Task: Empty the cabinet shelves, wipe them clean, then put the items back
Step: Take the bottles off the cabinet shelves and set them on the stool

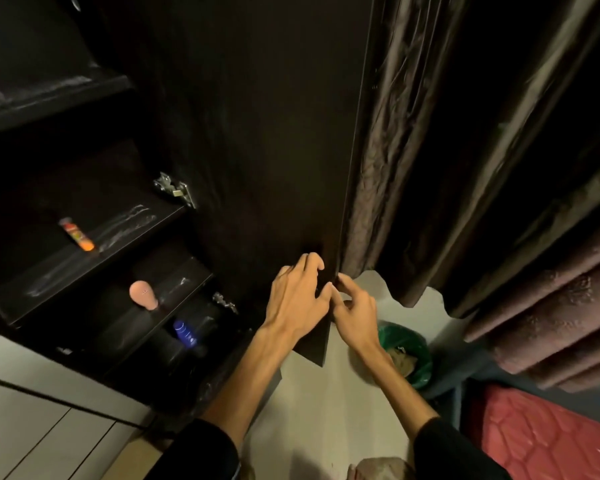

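Note:
The dark cabinet door [257,150] stands swung open in the middle of the view. My left hand [297,299] rests on its inner face near the lower outer corner, fingers spread and slightly bent. My right hand [354,311] is at the door's outer edge, with thumb and fingers pinching that edge. On the open shelves to the left lie an orange tube [77,234], a pink bottle [142,294] one shelf lower, and a blue-capped bottle [185,333] on the lowest shelf. Pale wipe streaks mark the shelf boards [125,220].
A brown curtain [413,150] hangs right behind the door's edge. A green bag with rubbish [416,351] sits on the pale floor below my right hand. A red mattress [534,438] lies at the bottom right. White drawer fronts [32,427] are at the bottom left.

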